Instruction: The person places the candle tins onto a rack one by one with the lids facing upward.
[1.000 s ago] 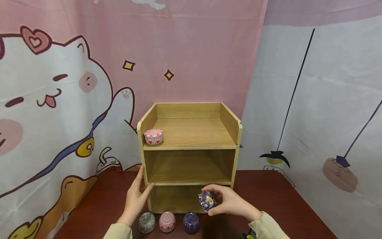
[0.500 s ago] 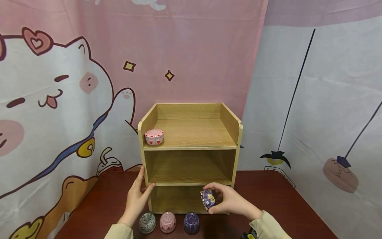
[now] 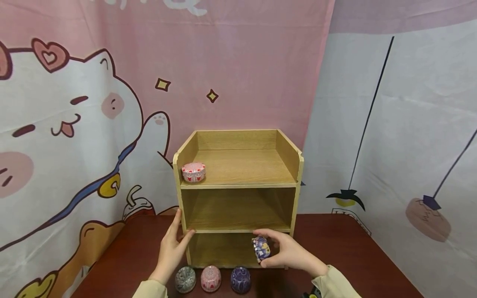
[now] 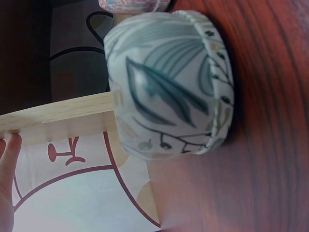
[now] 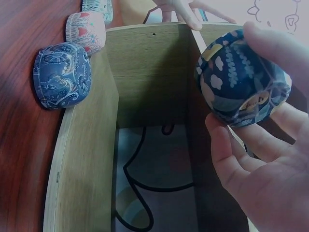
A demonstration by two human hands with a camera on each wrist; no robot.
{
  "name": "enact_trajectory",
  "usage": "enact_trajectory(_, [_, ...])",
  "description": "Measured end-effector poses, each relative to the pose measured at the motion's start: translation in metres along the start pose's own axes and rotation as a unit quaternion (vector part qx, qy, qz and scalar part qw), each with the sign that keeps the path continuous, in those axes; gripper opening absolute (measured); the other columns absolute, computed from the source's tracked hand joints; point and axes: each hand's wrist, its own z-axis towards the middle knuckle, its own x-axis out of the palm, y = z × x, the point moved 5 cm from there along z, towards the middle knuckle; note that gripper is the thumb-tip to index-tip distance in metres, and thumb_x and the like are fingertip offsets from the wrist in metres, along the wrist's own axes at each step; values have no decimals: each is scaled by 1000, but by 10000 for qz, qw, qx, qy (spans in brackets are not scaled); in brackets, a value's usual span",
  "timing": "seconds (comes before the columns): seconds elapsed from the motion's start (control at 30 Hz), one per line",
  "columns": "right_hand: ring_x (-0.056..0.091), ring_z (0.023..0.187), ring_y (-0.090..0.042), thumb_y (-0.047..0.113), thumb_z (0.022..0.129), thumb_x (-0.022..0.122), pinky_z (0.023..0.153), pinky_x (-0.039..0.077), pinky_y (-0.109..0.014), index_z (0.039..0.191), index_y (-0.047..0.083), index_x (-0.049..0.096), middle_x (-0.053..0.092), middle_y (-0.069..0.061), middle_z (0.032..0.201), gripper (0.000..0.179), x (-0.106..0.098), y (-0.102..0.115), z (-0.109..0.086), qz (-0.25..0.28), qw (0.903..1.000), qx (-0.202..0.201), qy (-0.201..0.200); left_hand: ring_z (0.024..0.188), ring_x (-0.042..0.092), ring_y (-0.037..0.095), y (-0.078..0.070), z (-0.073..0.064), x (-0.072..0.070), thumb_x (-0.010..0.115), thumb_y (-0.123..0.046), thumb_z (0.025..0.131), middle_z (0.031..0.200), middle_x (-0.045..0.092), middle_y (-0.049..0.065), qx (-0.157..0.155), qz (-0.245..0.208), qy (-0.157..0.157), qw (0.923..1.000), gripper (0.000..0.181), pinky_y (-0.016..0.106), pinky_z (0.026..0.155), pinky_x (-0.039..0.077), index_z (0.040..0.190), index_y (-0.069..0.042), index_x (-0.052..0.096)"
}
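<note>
My right hand [image 3: 288, 253] holds a round purple-and-yellow patterned tin [image 3: 261, 249] between thumb and fingers, in front of the lowest level of a small wooden shelf [image 3: 238, 186]. In the right wrist view this tin [image 5: 241, 79] looks dark blue with white cloud shapes and is tilted. My left hand [image 3: 169, 250] rests at the shelf's left side, fingers extended along the outside and thumb near the middle board's front edge. A pink tin with red hearts [image 3: 193, 172] sits at the left of the top level.
Before the shelf, a grey-green leaf-patterned tin [image 3: 185, 279], a pink tin [image 3: 210, 278] and a purple swirl-patterned tin [image 3: 240, 279] stand in a row on the dark red table [image 3: 335, 256]. A printed cloth [image 3: 253, 62] hangs behind.
The right hand keeps its grip on the patterned tin, which has turned slightly. The left hand stays at the shelf side. The whole head view has shifted a little.
</note>
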Motion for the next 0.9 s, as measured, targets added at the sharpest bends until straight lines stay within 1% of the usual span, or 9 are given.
enact_trajectory(0.2, [64, 94, -20, 17, 81, 80, 79, 57, -32, 144, 13, 48, 49, -17, 138, 71, 3, 0, 1, 248, 9993, -207, 164, 101, 62, 29, 1, -1, 0, 78, -1, 80, 140, 49, 19, 107, 34, -94, 9999, 91, 25, 73, 58, 155, -22, 29])
enact_trajectory(0.27, [64, 95, -20, 17, 82, 80, 78, 57, -33, 142, 12, 50, 48, -20, 138, 67, 3, 0, 0, 258, 9993, -219, 164, 102, 61, 29, 1, -1, 0, 78, -1, 80, 141, 48, 19, 121, 57, -104, 9999, 92, 25, 72, 58, 155, -21, 29])
enact_trajectory(0.4, [63, 96, -19, 17, 82, 79, 78, 57, -36, 140, 14, 53, 49, -22, 138, 63, 3, 0, 0, 256, 9994, -218, 115, 103, 61, 30, 1, -2, 1, 78, -1, 81, 142, 47, 19, 64, 44, -80, 9999, 92, 25, 72, 58, 155, -23, 28])
enact_trajectory(0.53, [63, 97, -20, 14, 81, 80, 80, 57, -37, 138, 14, 54, 50, -23, 135, 63, 5, 0, 1, 439, 9985, -304, 78, 103, 61, 29, 0, -1, 1, 77, -1, 81, 140, 49, 19, 24, -6, -48, 10000, 92, 26, 73, 59, 155, -24, 27])
enact_trajectory(0.63, [62, 100, -20, 13, 80, 81, 82, 57, -36, 136, 13, 54, 51, -20, 133, 62, 5, 0, 2, 547, 9978, -368, 15, 103, 61, 28, -1, -1, 1, 76, -1, 82, 139, 49, 19, 45, -21, -40, 10000, 91, 28, 73, 59, 155, -24, 28])
enact_trajectory(0.77, [60, 106, -19, 13, 80, 81, 84, 56, -34, 135, 14, 55, 52, -14, 135, 61, 5, 1, 4, 556, 9975, -432, -83, 103, 61, 28, -2, -1, 0, 76, -1, 83, 139, 49, 19, 51, -11, -26, 10000, 90, 28, 73, 59, 155, -24, 27])
enact_trajectory(0.83, [59, 107, -19, 13, 80, 81, 85, 55, -33, 135, 13, 55, 52, -13, 136, 61, 5, 2, 5, 517, 9975, -474, -131, 104, 61, 27, -2, -1, 0, 76, -2, 83, 139, 49, 19, 25, -6, -18, 10000, 90, 28, 74, 59, 155, -25, 27])
enact_trajectory(0.9, [59, 108, -19, 13, 80, 81, 86, 55, -33, 135, 9, 54, 52, -15, 136, 62, 4, 3, 5, 495, 9972, -533, -164, 104, 61, 27, -2, -1, 0, 76, -2, 83, 139, 49, 18, 7, -9, -7, 10000, 90, 28, 74, 59, 155, -25, 27])
